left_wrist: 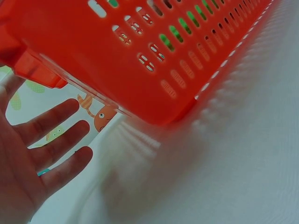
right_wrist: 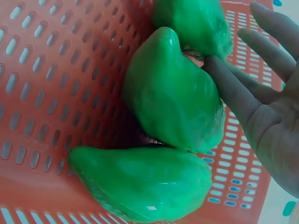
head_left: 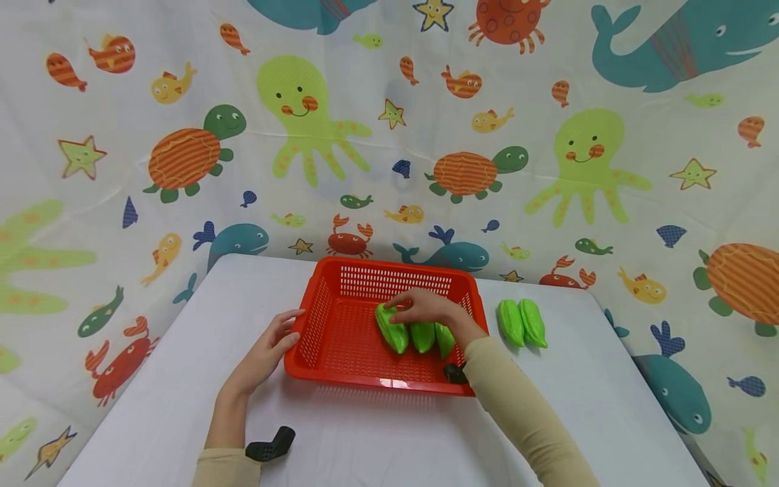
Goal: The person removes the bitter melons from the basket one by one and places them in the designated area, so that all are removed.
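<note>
A red plastic basket (head_left: 341, 382) stands on the table with three green ridged fruits inside, star-fruit-like in shape. My right hand (head_left: 422, 306) reaches in over the leftmost fruit (head_left: 392, 331). In the right wrist view, the thumb dips between that fruit (right_wrist: 191, 28) and the middle fruit (right_wrist: 173, 93), while the other fingers extend loosely past its end. Nearest that camera lies the third fruit (right_wrist: 145, 182). At the basket's left side, my left hand (head_left: 268, 352) has its fingertips by the rim. Its fingers (left_wrist: 60, 144) look spread and fairly straight in the left wrist view.
Two more green fruits (head_left: 522, 323) lie side by side on the white table (head_left: 365, 446), right of the basket. Behind the table hangs a curtain (head_left: 377, 135) printed with sea animals. Dark devices are strapped at both wrists.
</note>
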Demonstrator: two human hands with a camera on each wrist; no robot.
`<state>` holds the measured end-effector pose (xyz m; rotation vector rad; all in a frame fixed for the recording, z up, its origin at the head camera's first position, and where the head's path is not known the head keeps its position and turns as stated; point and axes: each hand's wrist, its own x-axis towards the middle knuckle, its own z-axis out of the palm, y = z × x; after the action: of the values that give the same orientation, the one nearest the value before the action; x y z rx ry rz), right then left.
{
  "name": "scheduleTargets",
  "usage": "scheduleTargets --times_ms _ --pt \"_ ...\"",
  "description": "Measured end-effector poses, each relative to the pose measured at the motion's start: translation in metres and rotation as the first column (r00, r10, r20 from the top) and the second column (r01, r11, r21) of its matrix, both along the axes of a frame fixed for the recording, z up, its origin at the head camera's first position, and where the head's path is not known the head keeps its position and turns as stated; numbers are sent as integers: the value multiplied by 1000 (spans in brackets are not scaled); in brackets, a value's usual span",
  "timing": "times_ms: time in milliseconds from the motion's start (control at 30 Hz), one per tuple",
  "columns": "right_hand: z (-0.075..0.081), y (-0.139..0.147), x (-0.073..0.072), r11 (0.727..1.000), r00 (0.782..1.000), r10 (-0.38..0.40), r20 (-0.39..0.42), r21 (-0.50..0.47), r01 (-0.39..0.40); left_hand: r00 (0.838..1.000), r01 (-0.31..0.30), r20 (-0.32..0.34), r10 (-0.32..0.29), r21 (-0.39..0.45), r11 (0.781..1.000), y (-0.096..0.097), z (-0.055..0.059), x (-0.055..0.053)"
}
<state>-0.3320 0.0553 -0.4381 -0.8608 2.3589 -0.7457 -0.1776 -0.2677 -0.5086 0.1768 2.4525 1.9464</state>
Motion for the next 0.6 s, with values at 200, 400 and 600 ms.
scheduleTargets --times_ms 200,400,600 --pt "-1 -3 2 999 999 36 19 38 -36 1000 -7 14 7 4 1000 1 0 2" --pt "3 -8 6 996 999 41 0 83 -41 1000 -9 12 9 2 1000 1 0 1" --pt "-1 -14 5 990 996 79 -33 119 -75 1000 -8 15 8 5 1000 1 0 0"
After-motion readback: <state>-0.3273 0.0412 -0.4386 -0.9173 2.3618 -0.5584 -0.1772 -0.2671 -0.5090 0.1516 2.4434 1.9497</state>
